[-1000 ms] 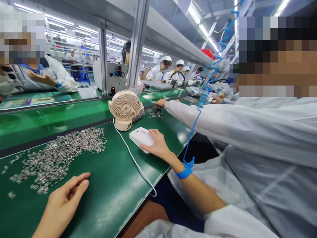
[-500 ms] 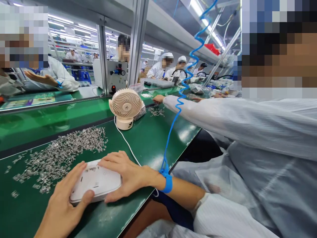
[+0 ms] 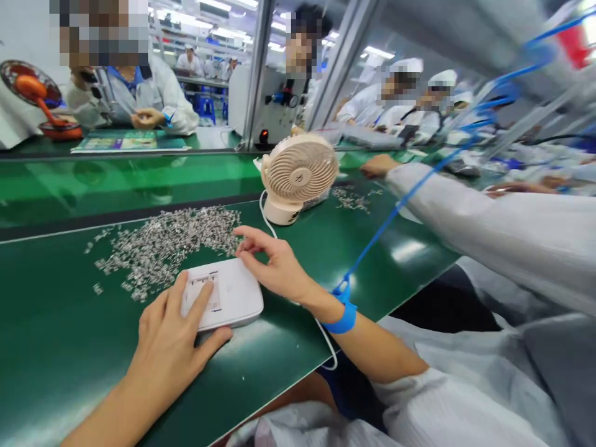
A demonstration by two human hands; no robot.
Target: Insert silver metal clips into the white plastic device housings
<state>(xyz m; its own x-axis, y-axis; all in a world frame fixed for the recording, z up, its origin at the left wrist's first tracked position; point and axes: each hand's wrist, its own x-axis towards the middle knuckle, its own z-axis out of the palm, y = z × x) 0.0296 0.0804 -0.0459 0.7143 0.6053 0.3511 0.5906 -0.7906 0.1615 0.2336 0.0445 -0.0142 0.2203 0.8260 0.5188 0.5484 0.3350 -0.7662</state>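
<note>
We pin the light, rigid, slick-looking white device (image 3: pixel 228 297) with left hand (image 3: pixel 170 347) fingers spread flat; right hand (image 3: pixel 274 264) pinches at metal clips (image 3: pixel 172 245).

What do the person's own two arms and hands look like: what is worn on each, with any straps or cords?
Both hands are bare, without gloves. The right hand has a blue wrist strap with a coiled blue cord running up and away, and a white sleeve pushed up the forearm. The left hand and forearm show no strap or sleeve in view.
</note>
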